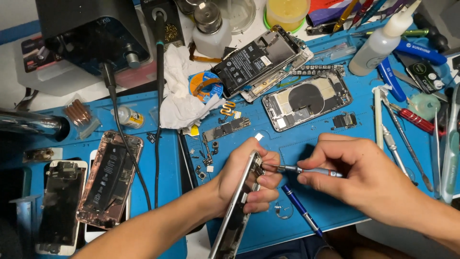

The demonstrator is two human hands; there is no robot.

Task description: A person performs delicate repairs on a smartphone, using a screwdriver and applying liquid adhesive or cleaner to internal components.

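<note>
Centrally, above the blue mat, an opened phone is held on edge, tilted, by the left hand, whose fingers are curled and pressed together around its frame. A screwdriver is pinched between the thumb and fingertips of the right hand, its tip set against the phone's upper inner edge. A blue pen is seen lying just below the hands, two stripped phones further back on the mat, and a white bottle at the far right
</note>
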